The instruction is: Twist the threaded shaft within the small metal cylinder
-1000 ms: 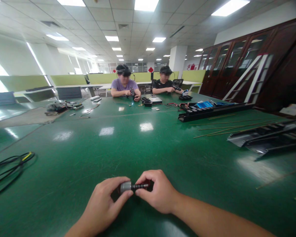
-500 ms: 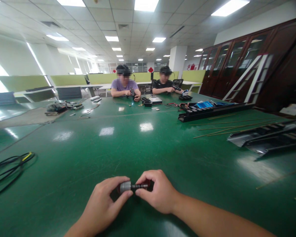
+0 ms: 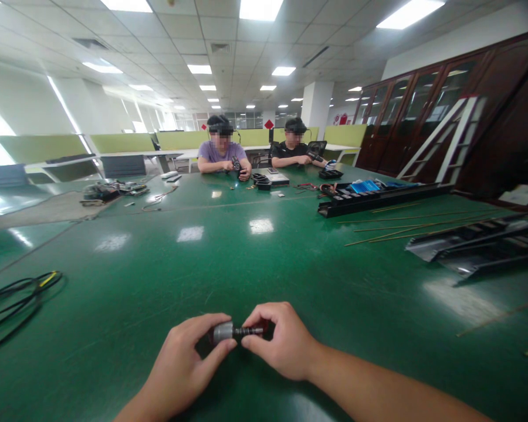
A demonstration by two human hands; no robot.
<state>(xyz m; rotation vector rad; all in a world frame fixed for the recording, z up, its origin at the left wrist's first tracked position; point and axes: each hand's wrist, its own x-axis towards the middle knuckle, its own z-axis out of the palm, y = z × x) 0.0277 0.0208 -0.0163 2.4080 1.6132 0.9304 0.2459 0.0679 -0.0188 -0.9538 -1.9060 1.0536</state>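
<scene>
Low in the middle of the head view, my left hand [image 3: 180, 360] pinches a silver metal cylinder [image 3: 223, 332] between thumb and fingers. A thin ridged metal shaft [image 3: 249, 331] reaches from the cylinder to the right, lying level. My right hand [image 3: 286, 343] curls around the shaft's free end, its thumb and forefinger close to the ridged part. Something dark red [image 3: 264, 325] shows partly within my right hand's grip; its shape is hidden by the fingers. Both hands are just above the green tabletop [image 3: 220, 281].
A coiled black cable [image 3: 17, 302] lies at left. Metal channels [image 3: 475, 249], thin rods [image 3: 400, 234] and a black rail [image 3: 378, 199] lie at right. Two people [image 3: 222, 152] sit across the table, holding dark tools, beside small black boxes [image 3: 261, 181]. A stepladder [image 3: 457, 140] stands behind.
</scene>
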